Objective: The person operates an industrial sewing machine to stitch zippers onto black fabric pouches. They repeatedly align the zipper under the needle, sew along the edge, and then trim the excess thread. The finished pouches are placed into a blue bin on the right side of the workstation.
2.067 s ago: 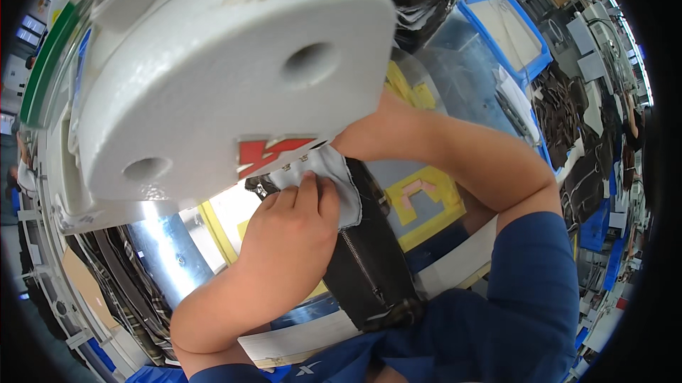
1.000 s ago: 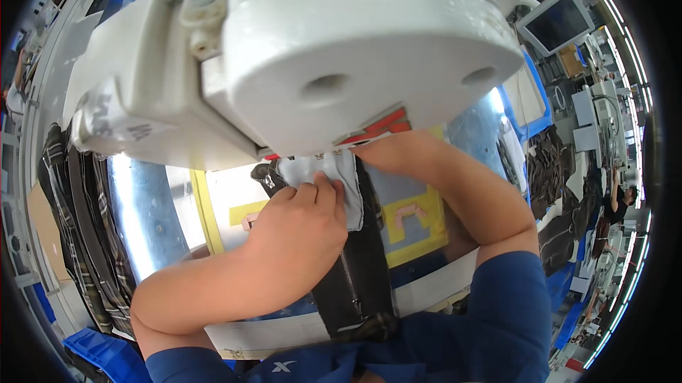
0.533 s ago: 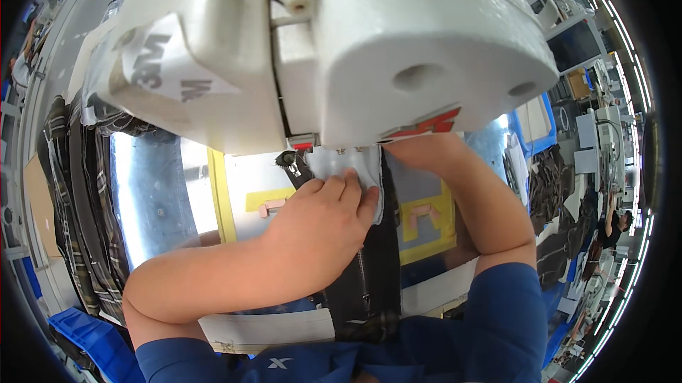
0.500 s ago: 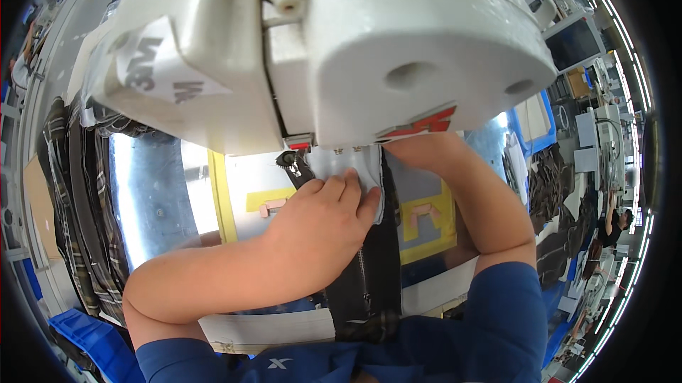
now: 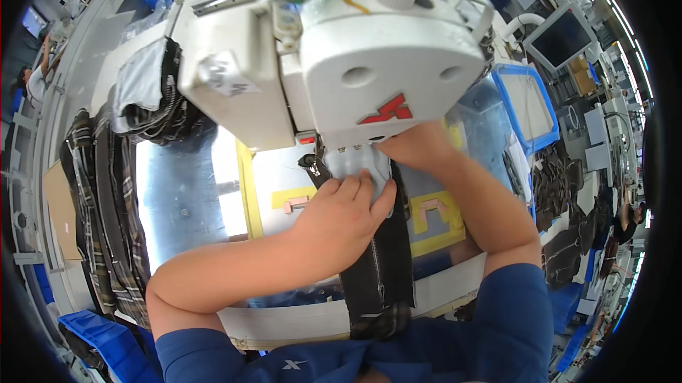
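A light grey cloth piece (image 5: 348,163) lies under the head of a white sewing machine (image 5: 391,56). On its near part rests my left hand (image 5: 341,220), open, its fingers stretched out and pressing down on the cloth. My right hand (image 5: 412,147) is at the right of the machine head, by the far edge of the cloth; its fingertips are hidden by the machine. Beneath the cloth, a black garment piece with a zipper (image 5: 379,262) runs toward my body. A black zipper end (image 5: 312,166) sticks out left of the cloth.
Yellow tape (image 5: 439,237) marks the machine bed on both sides. Dark plaid garments (image 5: 106,220) hang at the left, near a bundle of zippered pieces (image 5: 153,92). Blue bins (image 5: 106,347) stand lower left and upper left. At the right are a blue-rimmed tray (image 5: 529,110) and a monitor (image 5: 563,39).
The view has shifted back, so more of the machine's top and surroundings shows. Both hands stay at about the same places by the grey cloth.
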The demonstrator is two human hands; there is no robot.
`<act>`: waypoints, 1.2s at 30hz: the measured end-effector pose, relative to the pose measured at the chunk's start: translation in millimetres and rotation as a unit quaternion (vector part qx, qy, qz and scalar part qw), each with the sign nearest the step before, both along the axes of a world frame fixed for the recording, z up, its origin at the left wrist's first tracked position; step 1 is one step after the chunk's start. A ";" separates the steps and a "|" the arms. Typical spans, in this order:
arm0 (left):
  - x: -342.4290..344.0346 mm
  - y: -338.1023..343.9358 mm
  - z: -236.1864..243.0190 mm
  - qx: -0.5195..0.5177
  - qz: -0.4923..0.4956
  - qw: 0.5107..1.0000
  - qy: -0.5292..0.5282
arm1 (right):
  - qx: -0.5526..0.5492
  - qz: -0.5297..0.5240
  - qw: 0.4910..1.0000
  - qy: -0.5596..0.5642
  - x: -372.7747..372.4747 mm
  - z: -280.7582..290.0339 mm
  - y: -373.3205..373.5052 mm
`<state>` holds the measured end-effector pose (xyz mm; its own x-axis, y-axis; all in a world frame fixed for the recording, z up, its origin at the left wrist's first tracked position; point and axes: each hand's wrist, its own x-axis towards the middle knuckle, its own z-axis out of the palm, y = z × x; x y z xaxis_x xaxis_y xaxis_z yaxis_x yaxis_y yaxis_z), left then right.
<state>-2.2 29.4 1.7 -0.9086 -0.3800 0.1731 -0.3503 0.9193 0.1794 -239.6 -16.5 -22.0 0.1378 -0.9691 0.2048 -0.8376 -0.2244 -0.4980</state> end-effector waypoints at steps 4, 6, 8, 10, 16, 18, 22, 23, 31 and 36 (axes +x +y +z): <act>-5.2 6.0 -4.5 -0.046 0.011 0.999 -0.005 | 0.034 -0.050 0.998 -0.013 -0.1 -4.9 4.2; -10.1 7.7 -5.4 -0.065 0.014 0.998 -0.009 | 0.050 -0.063 0.997 -0.020 -6.2 -7.5 7.0; -7.4 12.8 -0.1 -0.096 0.030 0.995 -0.016 | 0.046 -0.040 0.998 -0.010 -5.0 -8.4 4.7; -10.0 15.7 6.2 -0.070 0.027 0.997 -0.009 | 0.043 -0.057 0.997 0.007 -9.1 -4.0 12.9; -14.6 12.6 5.3 -0.098 -0.002 0.994 0.051 | 0.061 -0.091 0.989 -0.094 -40.2 -5.7 46.5; -7.6 11.9 14.6 -0.076 0.029 0.991 0.109 | 0.099 -0.116 0.974 -0.166 -45.9 -2.2 53.9; 36.9 13.6 55.2 0.014 0.215 0.930 0.296 | 0.208 -0.043 0.890 -0.404 -45.0 10.0 94.8; 47.7 20.2 75.1 0.093 0.308 0.882 0.345 | 0.218 0.001 0.882 -0.418 -46.5 9.2 114.3; 164.6 8.2 101.3 -0.124 0.459 0.734 0.485 | 0.348 0.205 0.901 -0.160 12.5 52.8 191.0; 109.6 40.1 108.9 0.108 0.231 0.929 0.268 | 0.302 0.224 0.904 -0.202 26.7 87.7 199.9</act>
<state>107.4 69.5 110.6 -0.4461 -0.7862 0.4278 -0.5057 0.6157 0.6043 -212.9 183.4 65.7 0.5774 -0.7857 -0.2219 -0.4513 -0.0807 -0.8887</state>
